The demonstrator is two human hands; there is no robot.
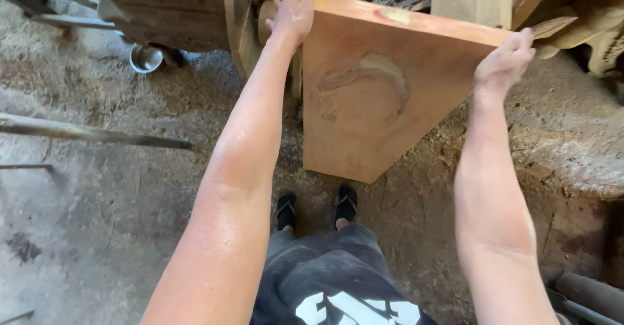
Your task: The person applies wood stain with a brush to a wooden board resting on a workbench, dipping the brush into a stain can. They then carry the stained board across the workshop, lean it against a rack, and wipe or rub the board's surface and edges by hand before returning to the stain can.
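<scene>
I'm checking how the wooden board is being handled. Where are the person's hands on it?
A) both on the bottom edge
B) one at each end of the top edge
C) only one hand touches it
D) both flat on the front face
B: the left hand and right hand grip opposite ends of the wooden board's top edge.

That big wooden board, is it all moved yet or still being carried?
Done: the wooden board is up on its edge, its bottom end down by the dirt floor. In hand: the left hand and right hand grip its top corners. Left: it is not set down anywhere; both hands hold it.
</scene>
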